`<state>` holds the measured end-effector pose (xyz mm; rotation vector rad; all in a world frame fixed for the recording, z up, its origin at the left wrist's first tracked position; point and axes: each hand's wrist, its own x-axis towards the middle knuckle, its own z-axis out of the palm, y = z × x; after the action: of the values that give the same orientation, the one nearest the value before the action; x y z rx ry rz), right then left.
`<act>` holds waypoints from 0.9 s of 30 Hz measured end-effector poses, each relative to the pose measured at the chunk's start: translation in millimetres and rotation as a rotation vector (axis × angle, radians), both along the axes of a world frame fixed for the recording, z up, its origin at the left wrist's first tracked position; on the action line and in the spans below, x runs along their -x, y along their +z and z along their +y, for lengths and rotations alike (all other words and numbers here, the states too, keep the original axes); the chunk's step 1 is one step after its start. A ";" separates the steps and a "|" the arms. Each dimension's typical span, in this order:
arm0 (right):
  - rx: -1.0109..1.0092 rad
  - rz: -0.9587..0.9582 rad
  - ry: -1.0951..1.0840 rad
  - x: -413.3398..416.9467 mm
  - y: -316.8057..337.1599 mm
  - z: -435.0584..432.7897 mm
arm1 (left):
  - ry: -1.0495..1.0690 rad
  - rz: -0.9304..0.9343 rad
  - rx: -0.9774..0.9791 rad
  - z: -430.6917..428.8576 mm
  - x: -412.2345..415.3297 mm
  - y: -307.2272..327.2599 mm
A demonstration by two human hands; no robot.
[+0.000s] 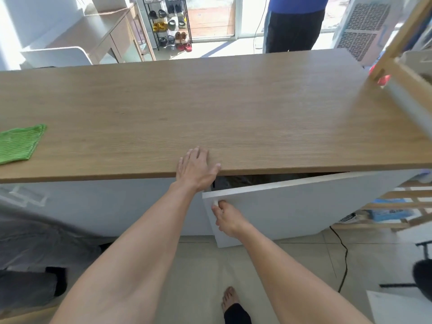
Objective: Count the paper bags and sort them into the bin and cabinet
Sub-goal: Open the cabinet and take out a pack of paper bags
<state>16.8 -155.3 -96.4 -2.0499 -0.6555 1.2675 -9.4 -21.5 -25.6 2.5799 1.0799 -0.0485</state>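
Pale tiled floor (pixel 198 260), shoe rack (pixel 170 22), sunlit glass door (pixel 210 17)

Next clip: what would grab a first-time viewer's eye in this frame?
The white cabinet door, ajar under the wooden counter, stands out first, with the right hand pinching its small handle. The left hand rests flat on the counter's front edge. A green cloth lies at the counter's far left.

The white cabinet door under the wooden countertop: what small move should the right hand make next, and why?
Probably pull the white cabinet door wider. The right hand pinches its small white handle, the door stands only partly open, and the inside is too dark to see. The left hand rests flat on the edge of the wooden countertop, which may steady the pull.
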 end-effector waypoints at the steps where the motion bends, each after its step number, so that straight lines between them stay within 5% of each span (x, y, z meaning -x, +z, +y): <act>1: -0.006 -0.002 0.003 3.0 -0.4 -5.7 | -0.013 -0.004 -0.013 -6.4 -0.2 0.8; 16: 0.040 0.022 0.071 59.1 -2.9 -126.5 | -0.541 0.153 -0.085 -137.1 14.8 -12.3; 27: 0.039 0.284 -0.187 85.0 -5.8 -201.7 | -1.032 0.200 -0.097 -203.0 -10.9 -17.2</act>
<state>-68.2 -357.0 -102.2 -1.8635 -0.3039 1.4317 1.5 -224.5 -42.8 2.9599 -0.3083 -0.5089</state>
